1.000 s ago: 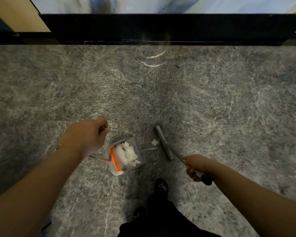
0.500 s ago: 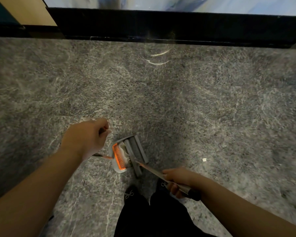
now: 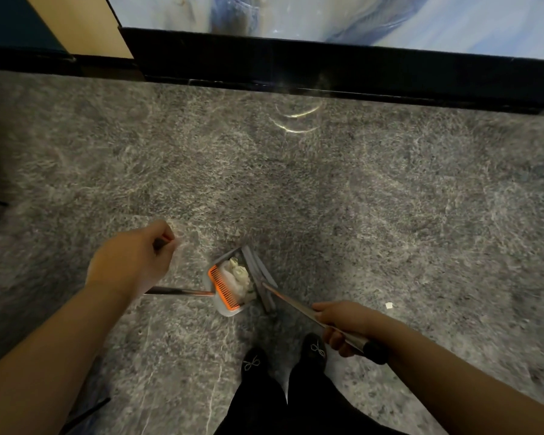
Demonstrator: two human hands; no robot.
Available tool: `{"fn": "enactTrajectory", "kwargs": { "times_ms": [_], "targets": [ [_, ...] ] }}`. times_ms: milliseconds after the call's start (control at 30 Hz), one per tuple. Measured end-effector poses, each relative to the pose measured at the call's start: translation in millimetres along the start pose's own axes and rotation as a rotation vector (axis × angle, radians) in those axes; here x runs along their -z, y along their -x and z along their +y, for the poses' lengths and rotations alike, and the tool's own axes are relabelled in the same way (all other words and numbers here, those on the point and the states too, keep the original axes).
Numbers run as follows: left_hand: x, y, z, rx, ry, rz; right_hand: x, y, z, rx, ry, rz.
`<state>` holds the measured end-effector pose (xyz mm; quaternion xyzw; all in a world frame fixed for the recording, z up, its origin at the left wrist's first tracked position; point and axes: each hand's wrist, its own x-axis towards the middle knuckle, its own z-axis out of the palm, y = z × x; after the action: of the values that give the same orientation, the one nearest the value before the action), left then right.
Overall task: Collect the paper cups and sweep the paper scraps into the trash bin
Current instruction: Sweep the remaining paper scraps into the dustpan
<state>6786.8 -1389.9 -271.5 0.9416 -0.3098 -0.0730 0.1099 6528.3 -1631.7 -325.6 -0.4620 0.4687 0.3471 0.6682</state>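
While the grey speckled stone floor (image 3: 358,199) fills most of the head view, a black glossy skirting band (image 3: 327,67) runs across the top, beneath a blue-and-white marbled wall panel (image 3: 358,17). Against the picture half a second ago, the view has tilted slightly, so that more of the wall panel shows; the floor area is the same.

The person's black trouser legs (image 3: 280,403) and black shoes with small bow ornaments (image 3: 314,350) stand at the bottom centre, both shoes now visible side by side where earlier only one showed clearly.

The left hand (image 3: 132,262) is clenched round the upper end of the metal pole of a grey long-handled dustpan with an orange comb edge (image 3: 223,287), as before. The dustpan rests on the floor just ahead of the shoes, in much the same place.

The right hand (image 3: 343,324) grips the metal handle of a grey flat-headed broom (image 3: 259,277). The broom head lies against the open mouth of the dustpan, as it did half a second ago.

Crumpled white paper scraps (image 3: 237,274) sit inside the dustpan, more exposed than earlier. One small white paper scrap (image 3: 389,305) lies apart on the floor to the right of the right hand, outside the dustpan, unchanged in relation to the broom.
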Motion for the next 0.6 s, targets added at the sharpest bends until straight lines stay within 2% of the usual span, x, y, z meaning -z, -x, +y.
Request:
{"fn": "enactTrajectory", "kwargs": {
  "times_ms": [133,267,600],
  "targets": [
    [12,0,-30,0.056,-0.011,-0.011,-15,2,-15,0.018,-0.006,0.03],
    [18,2,-56,0.04,-0.033,0.016,-25,-1,-25,0.029,-0.031,0.021],
    [13,-8,-91,0.058,-0.072,-0.042,-41,-45,-35,-0.039,-0.203,0.058]
  ]
}}
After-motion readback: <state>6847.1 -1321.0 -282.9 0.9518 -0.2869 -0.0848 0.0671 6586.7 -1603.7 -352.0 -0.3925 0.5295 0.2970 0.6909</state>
